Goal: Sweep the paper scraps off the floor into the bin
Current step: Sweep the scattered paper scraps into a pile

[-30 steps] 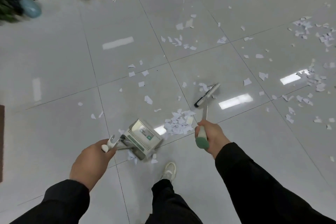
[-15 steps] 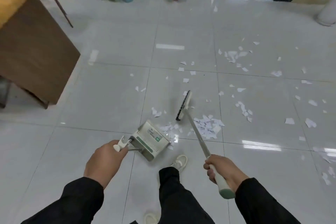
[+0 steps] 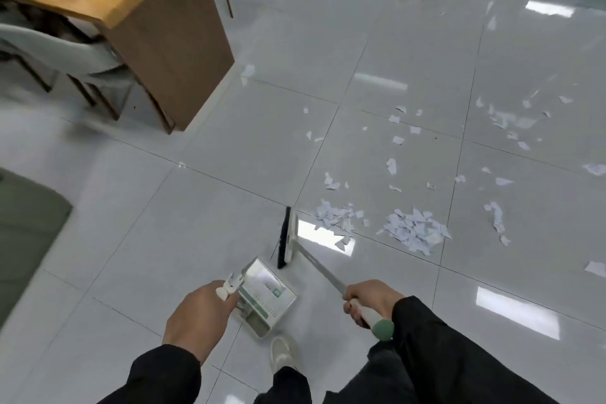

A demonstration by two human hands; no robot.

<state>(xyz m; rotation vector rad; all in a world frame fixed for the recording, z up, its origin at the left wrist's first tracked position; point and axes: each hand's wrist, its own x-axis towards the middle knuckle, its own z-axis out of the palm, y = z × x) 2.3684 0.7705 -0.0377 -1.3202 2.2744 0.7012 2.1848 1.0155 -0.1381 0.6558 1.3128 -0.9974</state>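
Across the tiled floor (image 3: 229,207) we've got loads of open room left of the broom (image 3: 288,238), desk (image 3: 157,26) far back. Its head runs near-to-far, handle slanting back to our right hand (image 3: 369,300), which grips it. Paper scraps (image 3: 413,233) are piled right of it. Left hand (image 3: 196,318) holds the dustpan (image 3: 265,298), just below the brush.

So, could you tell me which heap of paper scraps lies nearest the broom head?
The smaller left heap, just right of the broom head; the larger heap lies farther right.
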